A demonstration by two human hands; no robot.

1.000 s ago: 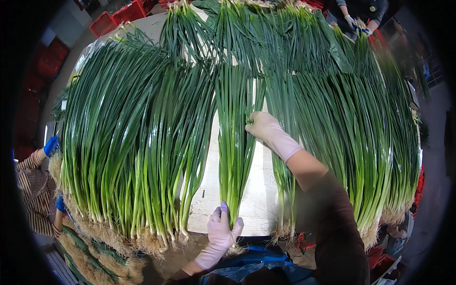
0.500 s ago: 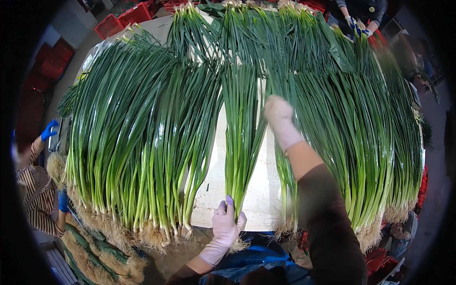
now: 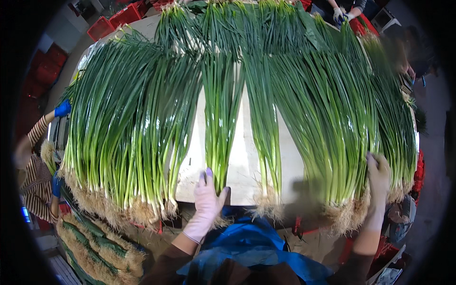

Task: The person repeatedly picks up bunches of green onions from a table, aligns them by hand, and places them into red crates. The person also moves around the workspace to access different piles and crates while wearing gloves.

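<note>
Long green onions with pale stems and bushy roots lie in rows on a pale tabletop [image 3: 291, 156]. My left hand [image 3: 209, 197], in a pale glove, is around the lower stems of the middle bunch [image 3: 221, 118], thumb to one side and fingers to the other. To its right a thinner group [image 3: 266, 142] lies apart. My right hand [image 3: 377, 175], also pale-gloved, rests at the root end of the dense right-hand pile [image 3: 337, 133], its fingers extended and slightly apart. A wide left pile [image 3: 114, 133] and a far row [image 3: 223, 26] fill much of the table.
A co-worker [image 3: 35, 185] in stripes and blue gloves stands at the left edge; another worker's gloved hands [image 3: 342, 14] are at the far right. Red crates [image 3: 99, 28] stand beyond the table. Root-covered green bundles [image 3: 95, 247] lie at lower left. A blue apron [image 3: 232, 256] hangs below me.
My right hand has left the leaves beside the middle bunch and moved down and right to the right pile's roots. My left hand stays on the middle bunch. The view has shifted.
</note>
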